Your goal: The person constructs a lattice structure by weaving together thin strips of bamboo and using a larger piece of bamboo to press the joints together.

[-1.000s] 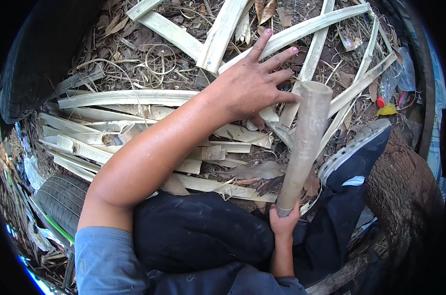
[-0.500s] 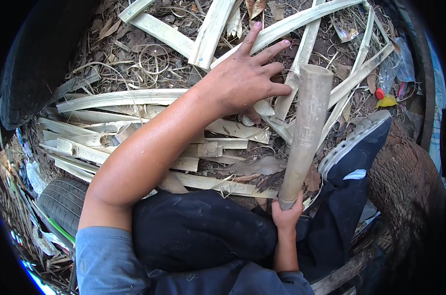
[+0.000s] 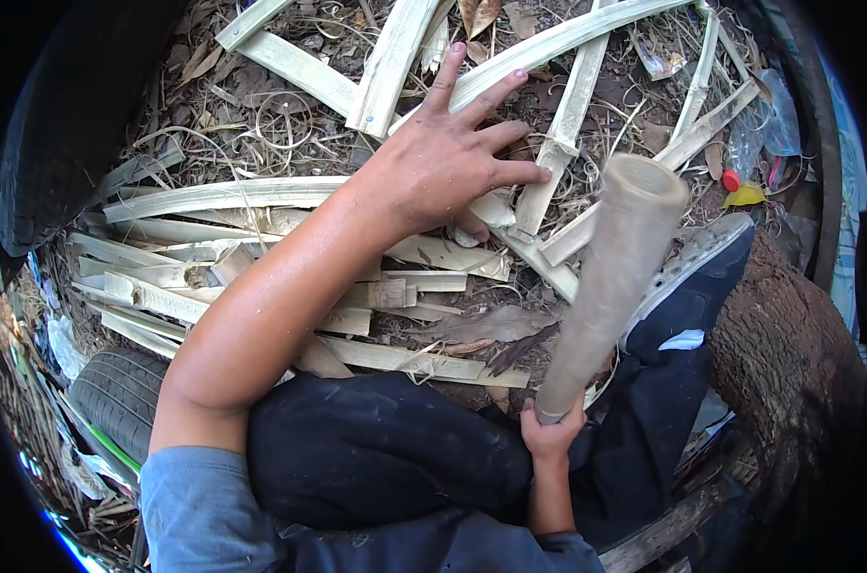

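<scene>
My left hand (image 3: pixel 448 158) lies palm down with its fingers spread over crossed, pale split bamboo strips (image 3: pixel 519 57). Its thumb is bent beside a short strip piece (image 3: pixel 494 209), and what lies beneath the palm is hidden. In my right hand (image 3: pixel 551 428) is the lower end of a thick bamboo tube (image 3: pixel 620 272), fingers wrapped round it. The tube is held raised and tilted, its hollow end uppermost, and its upper part is smeared by motion. Several strips under and around the left hand cross at angles; one has a small nail head in it.
A pile of split bamboo pieces (image 3: pixel 157 291) lies left of my forearm. A tyre (image 3: pixel 118 396) stands at lower left. A tree trunk (image 3: pixel 787 334) and my shoe (image 3: pixel 706 267) are at the right, with a plastic bottle (image 3: pixel 750 143) beyond. Dry leaves and shavings cover the soil.
The bamboo tube's upper end has swung right and tipped so its hollow end shows. My left hand stays spread on the strips; the whole view has shifted slightly.
</scene>
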`<state>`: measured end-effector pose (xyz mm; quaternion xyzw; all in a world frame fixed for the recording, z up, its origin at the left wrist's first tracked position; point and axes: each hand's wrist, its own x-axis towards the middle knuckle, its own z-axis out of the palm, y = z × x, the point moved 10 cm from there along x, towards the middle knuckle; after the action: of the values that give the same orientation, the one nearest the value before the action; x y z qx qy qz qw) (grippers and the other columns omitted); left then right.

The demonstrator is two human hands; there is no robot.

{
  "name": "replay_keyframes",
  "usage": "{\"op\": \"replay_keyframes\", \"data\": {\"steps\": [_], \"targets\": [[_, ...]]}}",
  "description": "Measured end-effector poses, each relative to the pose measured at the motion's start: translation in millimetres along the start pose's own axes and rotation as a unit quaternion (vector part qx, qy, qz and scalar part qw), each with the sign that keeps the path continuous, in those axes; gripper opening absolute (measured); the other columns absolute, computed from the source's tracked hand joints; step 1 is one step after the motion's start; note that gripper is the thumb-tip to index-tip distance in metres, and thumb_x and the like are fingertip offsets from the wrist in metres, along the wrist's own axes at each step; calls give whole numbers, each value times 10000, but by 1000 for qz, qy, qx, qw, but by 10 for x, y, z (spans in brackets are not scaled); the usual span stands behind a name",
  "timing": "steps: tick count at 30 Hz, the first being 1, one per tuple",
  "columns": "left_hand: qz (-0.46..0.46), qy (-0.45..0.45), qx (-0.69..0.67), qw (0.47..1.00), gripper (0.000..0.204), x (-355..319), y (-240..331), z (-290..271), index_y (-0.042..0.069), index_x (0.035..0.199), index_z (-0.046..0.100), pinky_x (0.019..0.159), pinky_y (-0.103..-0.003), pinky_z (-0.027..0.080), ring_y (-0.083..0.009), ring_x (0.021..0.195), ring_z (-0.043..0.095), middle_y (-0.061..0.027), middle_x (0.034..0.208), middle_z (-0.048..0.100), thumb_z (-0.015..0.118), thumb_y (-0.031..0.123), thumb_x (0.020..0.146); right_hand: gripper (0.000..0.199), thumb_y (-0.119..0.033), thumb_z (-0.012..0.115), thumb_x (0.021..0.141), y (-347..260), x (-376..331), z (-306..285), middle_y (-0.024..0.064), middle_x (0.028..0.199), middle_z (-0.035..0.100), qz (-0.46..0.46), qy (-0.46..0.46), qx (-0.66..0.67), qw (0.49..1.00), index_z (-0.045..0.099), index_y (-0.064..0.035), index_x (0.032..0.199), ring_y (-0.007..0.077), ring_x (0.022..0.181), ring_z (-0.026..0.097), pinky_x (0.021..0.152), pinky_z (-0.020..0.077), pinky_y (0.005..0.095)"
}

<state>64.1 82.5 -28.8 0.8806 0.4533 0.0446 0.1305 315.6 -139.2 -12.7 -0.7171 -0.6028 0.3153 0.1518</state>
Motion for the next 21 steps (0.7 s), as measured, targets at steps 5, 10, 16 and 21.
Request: {"op": "replay_keyframes", "data": {"steps": [5,10,16,21], "targets": [[12,17,-5,1000,824,-17,44,12,473,1346,535,1180,-678,-93,-261,1512,189,46,1437,530,814,586,579,306,-18,688,781,-334,87,-327,96,816,620,6,21,159,987,520,29,1031,158,668,616,652,517,296],[9,10,-14,1000,827,-23,7,-22,457,1352,537,1177,-684,-87,-267,1511,195,32,1441,528,818,584,586,329,-55,711,770,-592,-189,-887,83,799,622,-39,4,130,991,530,33,1029,156,662,615,627,512,300],[14,-11,-33,999,825,-17,31,-29,436,1360,538,1177,-683,-84,-274,1510,196,35,1439,530,821,558,594,374,-60,714,662,-374,-758,-761,143,752,636,101,-34,-46,993,548,-15,995,330,719,705,664,533,391],[16,-7,-37,999,834,-31,26,-23,433,1354,544,1180,-680,-81,-267,1511,195,44,1436,530,825,547,578,360,-64,722,666,-294,-709,-577,174,743,637,113,-39,-80,990,539,-18,972,371,720,699,661,535,399]]}}
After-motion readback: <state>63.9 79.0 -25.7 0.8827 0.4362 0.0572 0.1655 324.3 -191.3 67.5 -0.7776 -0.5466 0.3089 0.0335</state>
